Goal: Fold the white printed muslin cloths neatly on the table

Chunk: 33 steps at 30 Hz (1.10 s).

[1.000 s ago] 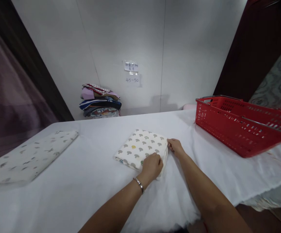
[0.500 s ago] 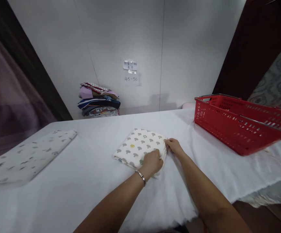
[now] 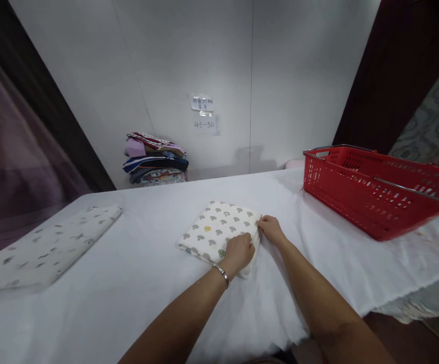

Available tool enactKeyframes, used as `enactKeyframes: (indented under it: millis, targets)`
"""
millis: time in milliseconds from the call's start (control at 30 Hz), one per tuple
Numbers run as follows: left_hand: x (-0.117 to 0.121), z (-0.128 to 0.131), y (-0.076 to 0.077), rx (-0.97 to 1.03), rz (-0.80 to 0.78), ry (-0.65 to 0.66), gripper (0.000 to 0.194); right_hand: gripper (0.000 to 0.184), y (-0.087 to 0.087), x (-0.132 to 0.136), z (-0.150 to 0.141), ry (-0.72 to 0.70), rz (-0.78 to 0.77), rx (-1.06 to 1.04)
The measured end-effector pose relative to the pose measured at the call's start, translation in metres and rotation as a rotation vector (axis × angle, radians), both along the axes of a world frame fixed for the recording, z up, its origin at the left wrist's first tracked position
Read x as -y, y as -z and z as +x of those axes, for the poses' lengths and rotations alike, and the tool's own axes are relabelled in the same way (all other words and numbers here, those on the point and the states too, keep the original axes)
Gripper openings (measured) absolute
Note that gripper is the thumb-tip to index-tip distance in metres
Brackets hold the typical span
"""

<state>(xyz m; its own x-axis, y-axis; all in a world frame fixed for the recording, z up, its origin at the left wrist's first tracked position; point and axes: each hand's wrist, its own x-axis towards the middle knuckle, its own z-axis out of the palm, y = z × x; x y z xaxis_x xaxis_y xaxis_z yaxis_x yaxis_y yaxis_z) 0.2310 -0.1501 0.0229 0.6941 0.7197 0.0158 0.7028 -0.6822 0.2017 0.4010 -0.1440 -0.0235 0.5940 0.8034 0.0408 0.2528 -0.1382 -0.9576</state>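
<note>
Closest to me, both bare forearms reach in over the near edge of the white-covered counter (image 3: 143, 263), a silver bracelet (image 3: 221, 274) on the left wrist. I have the left hand (image 3: 239, 251) curled narrow over the near right part of the folded mushroom-print cloth (image 3: 217, 227); its fingertips are hidden from me, so I can't tell whether that grip has fabric in it. A little farther out, my right hand (image 3: 271, 228) has its grip closed, thumb and fingers pinching the cloth's right edge near the far corner. The cloth lies flat on the counter, roughly mid-view and set at an angle, grey mushrooms with a few yellow and green ones facing up. Level with it, well off to the left, I see a second folded cloth (image 3: 48, 247) with a leaf-like print. A red basket (image 3: 355, 197) stands farther out on the right. Beyond the counter's far edge, a stack of folded fabrics (image 3: 156, 159) sits by the pale wall (image 3: 298, 76), where two paper notes (image 3: 204, 103) are stuck, the lower reading 45-50.
</note>
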Motion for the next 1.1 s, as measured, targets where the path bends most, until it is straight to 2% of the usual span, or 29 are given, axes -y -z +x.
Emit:
enactKeyframes:
  millis: [200,433,567,633,700,767,833,900,1000,1100]
  targets:
    - [0.000,0.001,0.001,0.005,-0.054,-0.029,0.017,0.013,-0.004,0.002,-0.001,0.028,-0.005,0.038]
    - [-0.001,0.001,0.005,0.032,-0.061,-0.002,0.018,0.015,0.001,0.001,0.001,0.010,-0.072,0.084]
    - [0.005,-0.003,0.003,0.039,-0.059,0.033,0.020,0.006,-0.009,0.007,-0.001,0.062,-0.072,0.199]
    - [0.010,-0.006,0.001,0.038,-0.048,0.044,0.021,0.016,-0.016,0.011,-0.008,0.070,-0.013,0.321]
    - [0.015,-0.010,0.001,0.050,-0.038,0.069,0.024,0.027,-0.020,0.013,-0.019,-0.016,0.085,0.479]
    - [0.021,-0.014,0.003,0.080,-0.028,0.111,0.027,0.037,-0.019,0.013,-0.031,-0.196,0.132,0.617]
    - [0.027,-0.018,0.007,0.100,-0.004,0.148,0.031,0.046,-0.016,0.012,-0.040,-0.390,0.044,0.695]
    - [0.032,-0.023,0.009,0.105,0.024,0.167,0.036,0.053,-0.013,0.010,-0.044,-0.519,-0.099,0.758]
    - [0.032,-0.032,0.005,0.128,0.010,0.210,0.036,0.058,-0.011,0.010,-0.046,-0.564,-0.199,0.837]
    - [0.016,-0.042,-0.006,0.179,-0.022,0.239,0.027,0.057,-0.010,0.012,-0.046,-0.550,-0.218,0.905]
